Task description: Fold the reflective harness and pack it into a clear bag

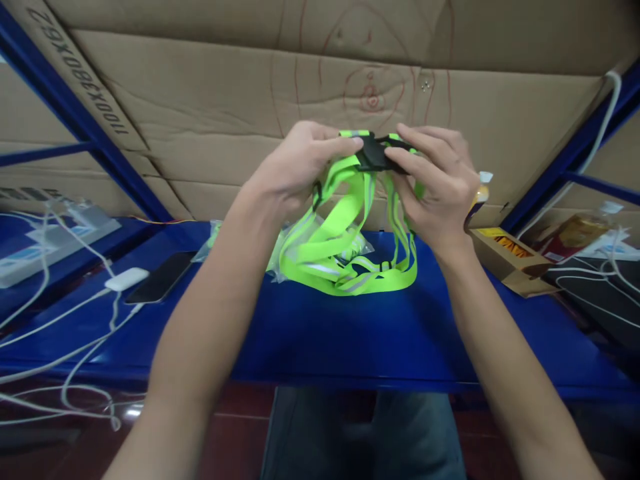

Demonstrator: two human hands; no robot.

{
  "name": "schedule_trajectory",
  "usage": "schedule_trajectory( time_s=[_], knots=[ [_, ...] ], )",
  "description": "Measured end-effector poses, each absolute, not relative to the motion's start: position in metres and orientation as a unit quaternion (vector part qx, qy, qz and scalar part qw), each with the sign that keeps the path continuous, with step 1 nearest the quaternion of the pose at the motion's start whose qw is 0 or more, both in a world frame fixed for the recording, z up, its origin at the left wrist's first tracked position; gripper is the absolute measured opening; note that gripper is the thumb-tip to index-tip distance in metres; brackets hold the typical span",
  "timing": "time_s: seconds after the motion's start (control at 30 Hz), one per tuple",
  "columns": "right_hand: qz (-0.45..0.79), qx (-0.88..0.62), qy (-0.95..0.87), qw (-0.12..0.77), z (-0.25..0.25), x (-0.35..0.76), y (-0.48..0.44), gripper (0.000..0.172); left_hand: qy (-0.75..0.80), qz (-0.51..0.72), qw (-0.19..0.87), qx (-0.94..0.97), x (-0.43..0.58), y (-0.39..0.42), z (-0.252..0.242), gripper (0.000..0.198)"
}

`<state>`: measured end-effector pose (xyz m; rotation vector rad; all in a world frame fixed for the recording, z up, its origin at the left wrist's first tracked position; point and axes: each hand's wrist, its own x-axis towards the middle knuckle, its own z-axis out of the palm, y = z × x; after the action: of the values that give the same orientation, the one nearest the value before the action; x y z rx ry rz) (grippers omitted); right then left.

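Both hands hold up a black plastic buckle (371, 155) joined to neon-yellow reflective straps (345, 260). My left hand (300, 163) is closed on the buckle's left end and the strap there, thumb on top. My right hand (437, 173) pinches the right side of the buckle between thumb and fingers. Below the hands the straps hang in loops, with a grey reflective stripe and small black sliders, down to about the shelf surface. Clear plastic packets with more neon-yellow material (277, 257) lie behind the straps, partly hidden.
The blue shelf (320, 340) has a brown cardboard wall behind it. At left lie a black phone (161, 277), a white adapter (127, 279), cables and power strips (65, 243). At right stand an open carton (515, 260) and bottles, one with amber liquid (580, 230).
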<state>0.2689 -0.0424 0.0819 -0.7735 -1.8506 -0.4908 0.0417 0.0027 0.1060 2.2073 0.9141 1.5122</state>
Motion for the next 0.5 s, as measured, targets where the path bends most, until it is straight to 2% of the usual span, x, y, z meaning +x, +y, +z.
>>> schedule_trajectory(
  time_s=[0.07, 0.2, 0.33, 0.43, 0.5],
  knots=[
    [-0.176, -0.312, -0.78, 0.513, 0.086, 0.263, -0.041, 0.034, 0.307, 0.496, 0.214, 0.783, 0.04, 0.0, 0.115, 0.042],
    [-0.107, -0.312, -0.768, 0.548, 0.086, 0.267, -0.025, 0.046, 0.275, 0.535, 0.169, 0.781, 0.038, -0.005, 0.11, 0.041],
    [0.016, -0.308, -0.819, 0.484, 0.081, 0.287, -0.006, 0.042, 0.252, 0.526, 0.172, 0.794, 0.037, -0.001, 0.088, 0.044],
    [0.079, -0.313, -0.836, 0.443, 0.073, 0.295, -0.002, 0.039, 0.252, 0.479, 0.245, 0.804, 0.035, 0.011, 0.07, 0.054],
    [0.074, -0.325, -0.832, 0.443, 0.062, 0.294, -0.005, 0.036, 0.263, 0.455, 0.308, 0.793, 0.035, 0.018, 0.056, 0.064]
  ],
)
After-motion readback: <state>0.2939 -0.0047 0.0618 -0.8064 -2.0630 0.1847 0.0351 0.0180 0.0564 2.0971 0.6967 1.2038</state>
